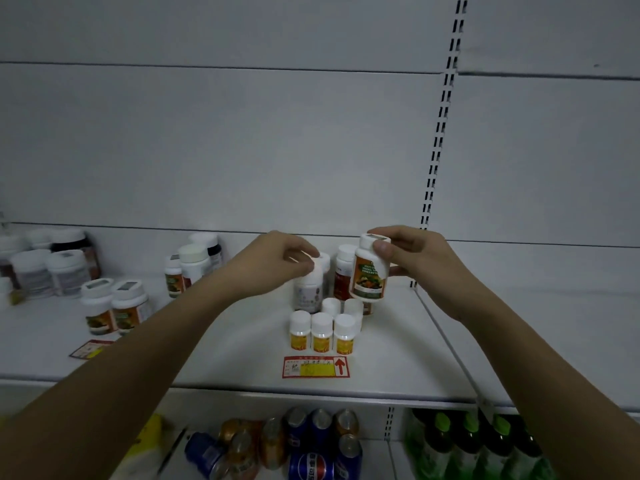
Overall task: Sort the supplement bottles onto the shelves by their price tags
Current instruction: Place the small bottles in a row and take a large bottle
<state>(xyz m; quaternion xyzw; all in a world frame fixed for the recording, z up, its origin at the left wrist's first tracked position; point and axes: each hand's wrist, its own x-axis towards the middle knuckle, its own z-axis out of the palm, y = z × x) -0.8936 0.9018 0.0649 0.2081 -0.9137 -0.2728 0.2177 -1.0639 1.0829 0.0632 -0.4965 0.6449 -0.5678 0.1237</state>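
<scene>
White shelf (381, 358): bare white surface in front of a white back panel, with a slotted upright (440, 133) at its right.

Lower shelf, beneath the front edge: soda cans (298, 445) (blue and orange, lying packed together) at centre; green-capped drink bottles (485, 445) at right.

Left hand (273, 261): reached over the centre group, fingers curled round the white cap of a pale-labelled bottle (308, 289), which stood on the shelf.

Right hand (412, 258): gripped an orange-and-green-labelled bottle (369, 271) by cap and side, held tilted, clear of the shelf and just right of the centre group.

Red-labelled bottle (343, 275): upright behind the held bottle, partly hidden.

Left clusters: dark and grey bottles (52, 268) at far left; two white-capped bottles with food pictures (114, 306) nearer the front; a further small group (192, 265) behind the left forearm.

Small yellow-labelled bottles (322, 332): three in a front row, touching, with two more white caps behind.

Red-and-yellow price tag (316, 367): flat on the shelf just in front of the yellow row, red arrow pointing at them (print illegible).

Second tag (90, 348): lying at left front, partly covered by the forearm
</scene>
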